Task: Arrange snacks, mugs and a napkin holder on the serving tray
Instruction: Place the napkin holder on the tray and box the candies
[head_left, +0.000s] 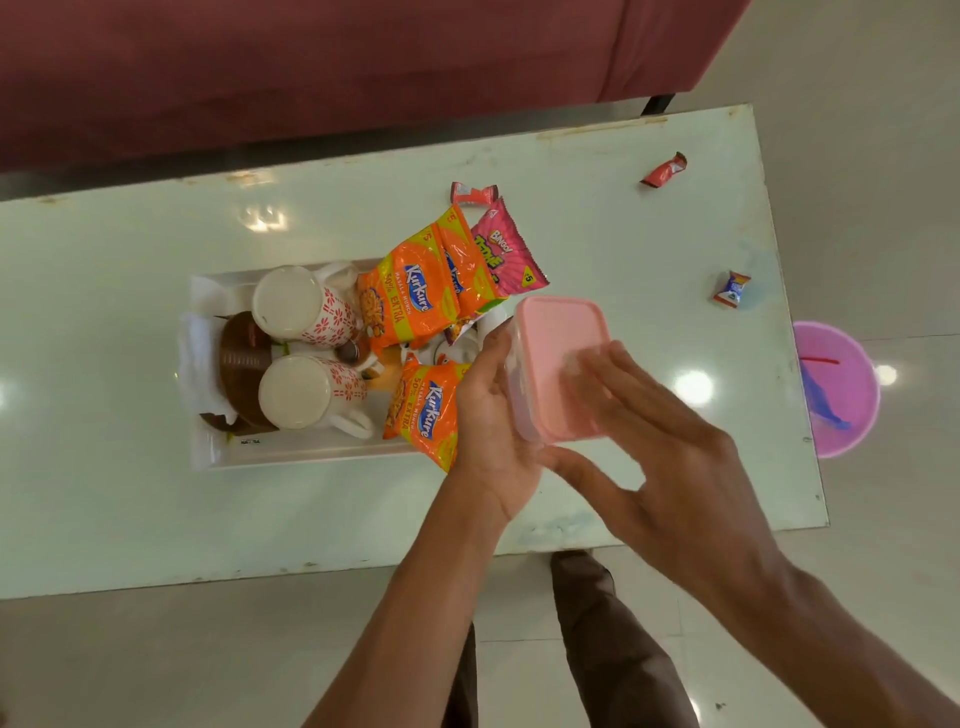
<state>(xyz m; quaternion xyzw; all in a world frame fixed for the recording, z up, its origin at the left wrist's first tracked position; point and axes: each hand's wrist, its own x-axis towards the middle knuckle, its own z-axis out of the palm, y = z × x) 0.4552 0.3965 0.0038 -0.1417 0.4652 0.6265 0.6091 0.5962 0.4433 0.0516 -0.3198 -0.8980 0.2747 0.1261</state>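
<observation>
left hand (491, 415): centre of frame, palm against the left side of the pink lidded container (558, 364), fingers wrapped behind it, holding it
right hand (670, 452): right of centre, fingers spread wide and flat on the container's lid, thumb at its lower edge; pressing, not gripping
pink lidded container: held between both hands, just right of the tray, above the table (130, 509); cannot tell if it touches the table
serving tray (291, 454): white, rectangular, centre-left on the table
mugs: two, white with red flower print, lying on their sides in the tray's left half, upper mug (298, 304), lower mug (306, 389), bases toward camera
brown container (241, 364): left of the mugs in the tray, partly hidden, on white napkin (195, 343)
Kurkure packets: orange, two overlapping at tray's upper right (410, 291), one at lower right (426, 410) touching the left hand
Bingo packet (511, 249): pink, upper right of tray, under the orange ones
small wrappers: red one (472, 193) above the packets, red one (664, 170) upper right, blue-red one (731, 290) right edge of table, all well apart from the tray
pink bin (841, 389): on floor, right of table
sofa (311, 67): maroon, top of frame
</observation>
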